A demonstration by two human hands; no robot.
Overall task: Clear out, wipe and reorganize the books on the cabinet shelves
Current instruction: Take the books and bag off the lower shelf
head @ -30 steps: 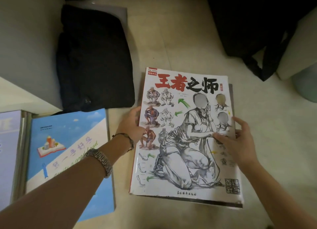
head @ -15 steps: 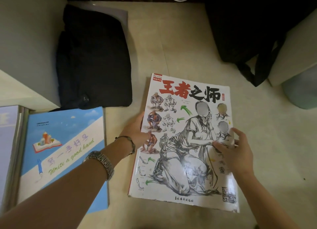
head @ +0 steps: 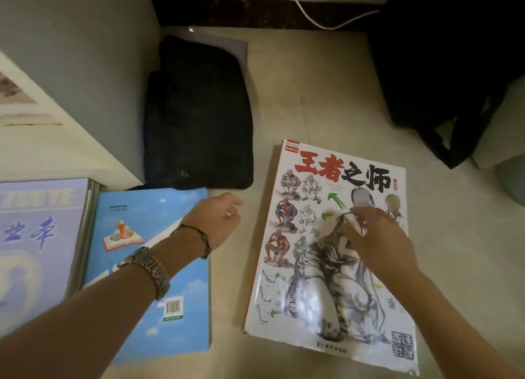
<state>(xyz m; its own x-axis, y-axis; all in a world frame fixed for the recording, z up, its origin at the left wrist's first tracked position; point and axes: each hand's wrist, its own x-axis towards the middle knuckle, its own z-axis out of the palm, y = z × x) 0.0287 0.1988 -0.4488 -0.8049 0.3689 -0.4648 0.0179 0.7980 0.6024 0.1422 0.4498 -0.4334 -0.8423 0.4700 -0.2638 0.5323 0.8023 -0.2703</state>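
Observation:
A large white drawing book (head: 312, 265) with sketched figures and red and black title characters lies flat on the floor at the right. My right hand (head: 377, 242) hovers or rests on the middle of its cover, fingers spread, blurred. My left hand (head: 218, 219) is off the book, above the bare floor between it and a blue book (head: 153, 265) with a sky cover, fingers loosely curled and holding nothing. A pale purple book (head: 37, 250) lies at the far left, beside the blue one.
A white cabinet corner (head: 85, 94) stands at the upper left. A black folded cloth or bag (head: 199, 117) lies on the floor beside it. Another black bag (head: 443, 66) sits at the upper right, with a white cable (head: 326, 23) along the wall.
My left hand has let go of the drawing book's left edge and drawn back to the left. My right hand has slid from the right edge onto the cover. The book now lies flat.

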